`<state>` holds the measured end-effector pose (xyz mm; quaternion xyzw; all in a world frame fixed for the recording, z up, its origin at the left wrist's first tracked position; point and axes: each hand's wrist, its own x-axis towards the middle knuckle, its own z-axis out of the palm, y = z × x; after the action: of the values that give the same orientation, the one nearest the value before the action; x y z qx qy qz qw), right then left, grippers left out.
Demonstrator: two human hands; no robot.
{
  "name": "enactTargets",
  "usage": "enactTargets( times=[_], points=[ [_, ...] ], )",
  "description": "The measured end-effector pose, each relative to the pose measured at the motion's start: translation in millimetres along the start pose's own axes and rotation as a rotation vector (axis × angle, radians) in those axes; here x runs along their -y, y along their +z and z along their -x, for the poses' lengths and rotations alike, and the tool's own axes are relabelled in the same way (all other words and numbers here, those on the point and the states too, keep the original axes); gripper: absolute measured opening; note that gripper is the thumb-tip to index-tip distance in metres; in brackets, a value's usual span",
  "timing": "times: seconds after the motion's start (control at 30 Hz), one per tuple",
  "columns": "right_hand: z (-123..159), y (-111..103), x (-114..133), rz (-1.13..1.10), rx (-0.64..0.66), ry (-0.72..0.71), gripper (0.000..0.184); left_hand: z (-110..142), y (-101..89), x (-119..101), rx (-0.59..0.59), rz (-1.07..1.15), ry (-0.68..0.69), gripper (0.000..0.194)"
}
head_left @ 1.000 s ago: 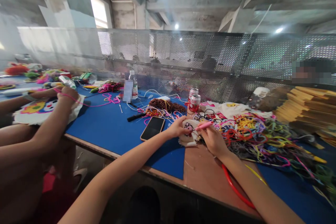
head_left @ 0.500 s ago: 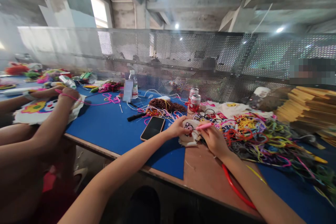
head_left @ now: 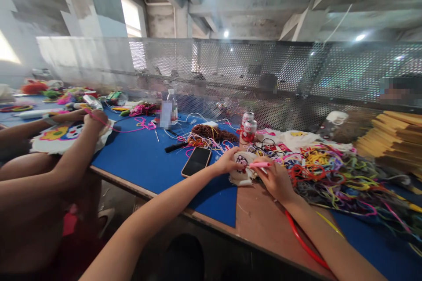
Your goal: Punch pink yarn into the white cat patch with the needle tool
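Observation:
My left hand [head_left: 228,161] is closed on the edge of a small piece of white cloth [head_left: 244,180], its thumb lying on the front. A dark curly outline with some red is worked on the cloth [head_left: 242,162]. In my right hand [head_left: 274,179] is a pink pen-like tool, probably a punch needle [head_left: 261,164], held nearly level with its front end at the right side of the cloth. Its tip is too small to make out. A big tangle of coloured yarn [head_left: 316,171] lies just beyond my right hand.
A phone [head_left: 197,161] lies left of the cloth, near brown yarn [head_left: 211,134]. Behind stand drink cans [head_left: 249,131] and a bottle [head_left: 171,107]. A red tube [head_left: 301,239] runs under my right forearm. At left, a co-worker's hands [head_left: 94,116] hold patterned cloth [head_left: 66,138].
The whole view has shifted slightly, so things appear farther right. The pink tool is a little more level over the cloth. Both hands keep their hold.

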<state>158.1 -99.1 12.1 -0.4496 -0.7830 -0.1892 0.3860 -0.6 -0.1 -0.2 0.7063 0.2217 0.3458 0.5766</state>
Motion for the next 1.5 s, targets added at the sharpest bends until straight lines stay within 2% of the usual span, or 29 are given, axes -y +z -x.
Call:
enactTargets(
  times=[0.3, 0.67, 0.97, 1.13, 1.23, 1.5],
  points=[
    [0.1, -0.5, 1.1, 0.026, -0.044, -0.062, 0.012, -0.1, -0.8, 0.6, 0.007, 0.008, 0.009, 0.041],
    [2.4, 6.4, -1.0, 0.026, -0.057, -0.004, 0.018, 3.4, 1.5, -3.9, -0.025, -0.04, 0.028, 0.037],
    [0.5, 8.3, 7.3, 0.077, 0.09, 0.083, 0.024, 3.3, 3.4, -3.3, -0.117, -0.138, -0.017, 0.038],
    [-1.5, 8.9, 8.1, 0.091, 0.152, 0.074, 0.024, 5.3, 3.5, -4.3, -0.102, -0.187, 0.059, 0.036],
    [-2.5, 8.6, 7.1, 0.053, 0.131, 0.092, 0.022, 6.1, 3.0, -5.9, -0.077, -0.217, 0.104, 0.036],
    [-3.8, 7.7, 5.5, 0.0, 0.115, 0.152, 0.018, 1.5, 0.9, -0.7, -0.012, -0.131, 0.097, 0.041]
  ],
)
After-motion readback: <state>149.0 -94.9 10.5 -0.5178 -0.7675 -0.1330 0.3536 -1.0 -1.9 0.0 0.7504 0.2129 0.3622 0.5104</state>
